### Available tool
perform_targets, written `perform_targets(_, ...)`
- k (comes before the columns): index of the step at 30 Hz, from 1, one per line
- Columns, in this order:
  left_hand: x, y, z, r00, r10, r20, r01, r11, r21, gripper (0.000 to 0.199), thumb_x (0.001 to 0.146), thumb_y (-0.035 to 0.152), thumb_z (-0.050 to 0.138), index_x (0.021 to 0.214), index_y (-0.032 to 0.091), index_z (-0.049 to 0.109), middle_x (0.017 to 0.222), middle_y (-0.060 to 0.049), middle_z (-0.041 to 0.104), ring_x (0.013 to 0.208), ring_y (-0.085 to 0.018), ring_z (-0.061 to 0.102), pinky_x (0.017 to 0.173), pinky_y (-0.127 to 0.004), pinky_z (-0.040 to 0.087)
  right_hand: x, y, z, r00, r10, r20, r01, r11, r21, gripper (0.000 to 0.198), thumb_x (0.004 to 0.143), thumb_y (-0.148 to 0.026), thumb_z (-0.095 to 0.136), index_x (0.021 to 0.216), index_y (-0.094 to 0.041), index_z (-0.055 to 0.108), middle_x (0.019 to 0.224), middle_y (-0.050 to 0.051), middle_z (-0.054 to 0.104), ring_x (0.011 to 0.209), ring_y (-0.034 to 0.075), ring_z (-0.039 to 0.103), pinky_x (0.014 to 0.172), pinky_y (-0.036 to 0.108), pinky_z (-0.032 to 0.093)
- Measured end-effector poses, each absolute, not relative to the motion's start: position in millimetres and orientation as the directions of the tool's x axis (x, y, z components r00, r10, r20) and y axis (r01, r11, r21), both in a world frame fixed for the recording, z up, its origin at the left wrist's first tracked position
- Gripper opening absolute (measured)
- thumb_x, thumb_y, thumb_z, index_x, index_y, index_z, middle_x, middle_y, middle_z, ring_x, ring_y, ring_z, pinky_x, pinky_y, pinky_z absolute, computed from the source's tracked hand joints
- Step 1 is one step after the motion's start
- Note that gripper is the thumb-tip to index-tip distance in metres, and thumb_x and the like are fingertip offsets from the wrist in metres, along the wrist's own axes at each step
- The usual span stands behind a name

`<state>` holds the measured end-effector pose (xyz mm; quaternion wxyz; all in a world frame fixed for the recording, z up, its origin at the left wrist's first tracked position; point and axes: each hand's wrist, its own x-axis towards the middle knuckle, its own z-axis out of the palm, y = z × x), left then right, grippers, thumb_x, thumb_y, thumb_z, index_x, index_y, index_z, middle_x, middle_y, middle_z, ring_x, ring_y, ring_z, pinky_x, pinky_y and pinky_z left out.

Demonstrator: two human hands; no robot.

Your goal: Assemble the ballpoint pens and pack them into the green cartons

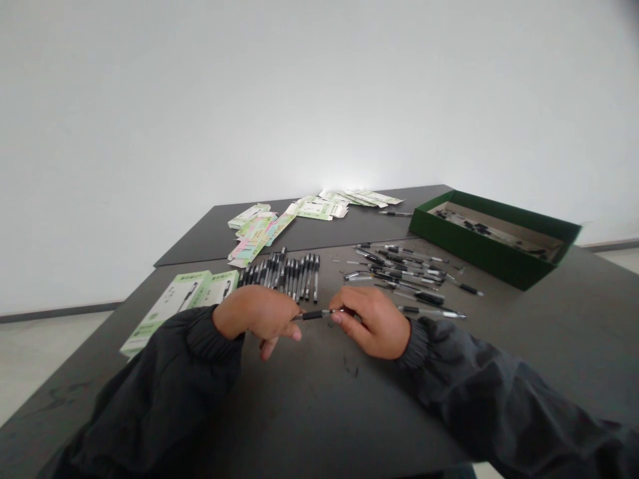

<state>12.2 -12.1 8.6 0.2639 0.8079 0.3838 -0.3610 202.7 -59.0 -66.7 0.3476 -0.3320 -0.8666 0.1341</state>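
Observation:
Between my two hands a gel pen (314, 315) with a black grip lies level, just above the grey table. My left hand (259, 313) is closed round one end of it, with some fingers hanging below. The fingertips of my right hand (372, 319) pinch the other end, where the tip is. Behind my left hand, capped gel pens (294, 273) lie side by side in a row. Beyond my right hand is a loose heap of uncapped pens and pen parts (404, 273). Small details of the held pen's tip are hidden by my fingers.
A green open box (479, 243) with dark small parts inside stands at the right. Green-and-white pen boxes (170, 303) lie at the left, beside my sleeve. Flattened cartons (319, 207) are spread toward the back edge by the wall. A single pen (395, 213) lies near the green box.

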Motion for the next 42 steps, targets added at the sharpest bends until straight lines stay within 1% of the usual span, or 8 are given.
perform_targets(9,13.5,-13.1,10.0,0.417,0.44,-0.796,0.794,-0.602,0.083,0.036,0.09,0.024,0.039,0.073,0.009,0.067,0.075,-0.015,0.071,0.07,-0.018,0.066,0.053,-0.018,0.041,204.2,-59.1,-67.6,-0.533,0.677,0.508,0.47,0.736,-0.487,0.008,0.085,-0.021,0.048,0.089,-0.017,0.054,0.076,0.003,0.057,0.069,0.013,0.05,0.064,0.024,0.034)
perform_targets(16,15.1,-14.4,11.6,0.409,0.454,-0.792,0.808,-0.584,0.082,0.032,0.089,0.025,0.04,0.083,0.009,0.067,0.073,-0.014,0.071,0.071,-0.018,0.066,0.053,-0.018,0.041,204.4,-58.1,-69.0,-0.521,0.697,0.492,0.489,0.717,-0.497,0.009,0.082,-0.02,0.052,0.091,-0.018,0.055,0.077,0.002,0.058,0.068,0.012,0.05,0.063,0.023,0.035)
perform_targets(21,15.8,-14.6,12.2,0.418,0.46,-0.783,0.813,-0.574,0.097,0.028,0.088,0.025,0.042,0.098,0.008,0.063,0.073,-0.013,0.071,0.071,-0.019,0.066,0.053,-0.019,0.041,203.3,-57.2,-70.5,-0.512,0.702,0.495,0.495,0.712,-0.497,0.009,0.082,-0.019,0.053,0.09,-0.018,0.055,0.075,0.001,0.058,0.066,0.012,0.05,0.062,0.023,0.035)
perform_targets(27,13.0,-12.7,11.4,0.424,0.463,-0.779,0.816,-0.567,0.107,0.028,0.088,0.025,0.042,0.097,0.009,0.062,0.071,-0.012,0.072,0.069,-0.018,0.066,0.051,-0.019,0.039,205.6,-56.9,-69.4,-0.537,0.672,0.509,0.459,0.74,-0.492,0.011,0.086,-0.023,0.049,0.092,-0.017,0.056,0.078,0.003,0.059,0.07,0.013,0.052,0.064,0.024,0.037)
perform_targets(30,10.2,-11.4,9.8,0.453,0.461,-0.763,0.817,-0.557,0.149,0.026,0.087,0.025,0.043,0.092,0.011,0.064,0.068,-0.01,0.072,0.066,-0.017,0.066,0.05,-0.019,0.039,207.1,-56.2,-68.7,-0.55,0.665,0.506,0.433,0.745,-0.508,0.016,0.089,-0.024,0.043,0.096,-0.017,0.056,0.086,0.005,0.062,0.078,0.014,0.055,0.07,0.025,0.039)
perform_targets(34,8.2,-11.1,8.4,0.468,0.472,-0.747,0.816,-0.554,0.162,0.029,0.086,0.026,0.043,0.074,0.013,0.065,0.063,-0.008,0.071,0.06,-0.016,0.063,0.049,-0.019,0.038,207.9,-55.4,-67.5,-0.564,0.664,0.49,0.384,0.737,-0.556,0.023,0.092,-0.022,0.037,0.105,-0.018,0.055,0.096,0.006,0.063,0.088,0.014,0.056,0.078,0.025,0.04)
perform_targets(36,8.7,-11.5,8.7,0.457,0.477,-0.751,0.816,-0.561,0.14,0.033,0.086,0.027,0.043,0.067,0.013,0.065,0.064,-0.009,0.071,0.059,-0.016,0.063,0.049,-0.019,0.038,207.9,-55.6,-67.0,-0.566,0.669,0.482,0.362,0.727,-0.583,0.023,0.092,-0.021,0.037,0.106,-0.018,0.055,0.097,0.006,0.062,0.089,0.014,0.056,0.079,0.025,0.04)
perform_targets(42,11.4,-12.1,11.8,0.422,0.459,-0.782,0.821,-0.56,0.114,0.038,0.087,0.027,0.04,0.063,0.012,0.064,0.072,-0.013,0.072,0.065,-0.018,0.064,0.055,-0.021,0.042,209.6,-56.4,-67.4,-0.544,0.685,0.484,0.353,0.71,-0.609,0.022,0.092,-0.023,0.038,0.102,-0.017,0.056,0.093,0.006,0.062,0.085,0.014,0.056,0.076,0.025,0.04)
